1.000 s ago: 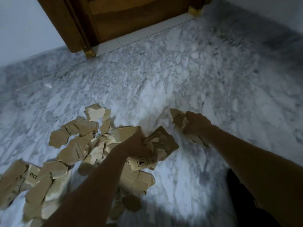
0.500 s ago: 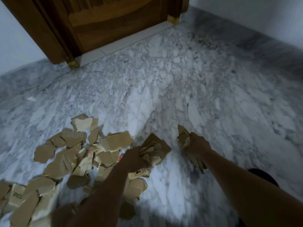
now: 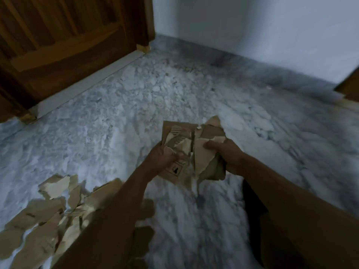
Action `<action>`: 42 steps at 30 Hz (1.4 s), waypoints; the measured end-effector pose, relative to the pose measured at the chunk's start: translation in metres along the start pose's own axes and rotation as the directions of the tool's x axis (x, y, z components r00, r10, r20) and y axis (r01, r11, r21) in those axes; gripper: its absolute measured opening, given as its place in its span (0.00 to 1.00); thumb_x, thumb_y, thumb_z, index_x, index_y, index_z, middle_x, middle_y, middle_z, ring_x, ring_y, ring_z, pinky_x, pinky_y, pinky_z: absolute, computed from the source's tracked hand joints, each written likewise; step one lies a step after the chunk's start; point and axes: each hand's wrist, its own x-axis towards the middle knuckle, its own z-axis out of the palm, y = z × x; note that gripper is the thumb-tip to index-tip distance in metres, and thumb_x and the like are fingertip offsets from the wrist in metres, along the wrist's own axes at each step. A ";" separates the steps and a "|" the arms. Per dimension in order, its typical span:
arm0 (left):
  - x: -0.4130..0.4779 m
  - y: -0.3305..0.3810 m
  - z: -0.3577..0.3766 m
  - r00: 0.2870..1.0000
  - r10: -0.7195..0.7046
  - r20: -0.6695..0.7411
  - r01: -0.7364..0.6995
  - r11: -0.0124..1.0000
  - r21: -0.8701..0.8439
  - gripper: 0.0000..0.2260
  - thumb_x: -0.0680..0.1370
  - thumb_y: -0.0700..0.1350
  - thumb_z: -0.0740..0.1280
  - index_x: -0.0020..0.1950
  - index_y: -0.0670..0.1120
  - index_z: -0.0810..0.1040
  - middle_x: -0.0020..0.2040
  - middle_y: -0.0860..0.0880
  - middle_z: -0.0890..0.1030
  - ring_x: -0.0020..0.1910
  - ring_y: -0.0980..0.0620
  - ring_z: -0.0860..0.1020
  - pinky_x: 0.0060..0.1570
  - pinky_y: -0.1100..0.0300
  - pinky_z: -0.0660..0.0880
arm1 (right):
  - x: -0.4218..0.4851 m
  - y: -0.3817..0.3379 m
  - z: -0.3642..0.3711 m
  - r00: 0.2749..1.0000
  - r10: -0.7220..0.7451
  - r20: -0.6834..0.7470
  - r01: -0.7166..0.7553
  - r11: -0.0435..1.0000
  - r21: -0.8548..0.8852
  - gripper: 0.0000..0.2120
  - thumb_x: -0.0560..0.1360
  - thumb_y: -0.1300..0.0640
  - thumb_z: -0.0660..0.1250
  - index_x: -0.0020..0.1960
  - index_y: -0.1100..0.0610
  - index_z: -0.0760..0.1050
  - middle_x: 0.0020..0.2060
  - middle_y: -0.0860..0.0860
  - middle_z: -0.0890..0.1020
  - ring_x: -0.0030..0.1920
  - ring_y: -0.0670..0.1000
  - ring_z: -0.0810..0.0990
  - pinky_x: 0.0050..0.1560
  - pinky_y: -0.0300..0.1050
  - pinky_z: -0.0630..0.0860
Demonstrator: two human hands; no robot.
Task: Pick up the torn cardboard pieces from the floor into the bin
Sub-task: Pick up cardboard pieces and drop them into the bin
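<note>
1. Floor first: one big stretch of grey-white marble floor point(image 3: 120, 136). It fills most of the view, and the light in here is pretty dim.
2. Two pale walls point(image 3: 272, 32) meet in a corner at the far side.
3. One wooden door point(image 3: 64, 41) stands at the far left. It has one white threshold strip point(image 3: 93, 82) under it and two brass-coloured caps point(image 3: 143, 47) at the foot of its frame. One more wooden edge point(image 3: 349, 84) pokes in at the far right, no idea what it belongs to.
4. One loose pile point(image 3: 44, 216) of torn cardboard pieces lies on the floor at the near left, partly behind the person's left forearm. The pieces overlap and blur too much for an exact count, but it's easily more than five.
5. One dark shape point(image 3: 252, 202) sits just beside the right forearm, too murky to say what it is.
6. One bundle point(image 3: 194, 152) of torn cardboard pieces is held up in front of the person, well apart from the pile. It's several ragged pieces pressed together, and I can't count them.
7. Two hands, both on that bundle. The left hand point(image 3: 157, 158) grips its left side with curled fingers. The right hand point(image 3: 229, 154) grips the right side, thumb pressed across the front.
8. Smallest thing: one printed mark point(image 3: 175, 169), a little black symbol in a square. It's on the piece at the bundle's bottom left, just below the left hand.
</note>
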 end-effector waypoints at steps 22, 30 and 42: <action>-0.051 0.322 0.524 0.685 0.361 0.633 -0.425 0.903 -0.055 0.33 0.69 0.54 0.75 0.67 0.45 0.63 0.59 0.43 0.77 0.53 0.43 0.81 0.49 0.46 0.80 | -0.368 -0.055 -0.458 0.543 -0.266 -0.797 0.605 0.782 0.151 0.28 0.68 0.57 0.74 0.67 0.55 0.72 0.56 0.54 0.84 0.56 0.57 0.84 0.54 0.57 0.81; -0.082 0.311 0.684 0.665 0.360 0.654 -0.470 0.883 -0.008 0.25 0.75 0.49 0.66 0.67 0.50 0.57 0.57 0.49 0.77 0.58 0.46 0.76 0.62 0.45 0.74 | -0.413 0.004 -0.580 0.322 -0.319 -0.891 0.584 0.808 -0.078 0.26 0.73 0.56 0.74 0.66 0.49 0.66 0.60 0.52 0.79 0.59 0.55 0.79 0.61 0.57 0.78; -0.059 0.293 0.704 0.787 0.176 0.591 -0.456 0.811 0.366 0.21 0.79 0.62 0.60 0.68 0.54 0.75 0.70 0.51 0.74 0.69 0.48 0.71 0.71 0.53 0.65 | -0.405 0.029 -0.607 0.626 -0.262 -0.734 0.063 0.956 -0.287 0.26 0.84 0.48 0.55 0.80 0.46 0.51 0.75 0.52 0.65 0.67 0.58 0.72 0.62 0.54 0.73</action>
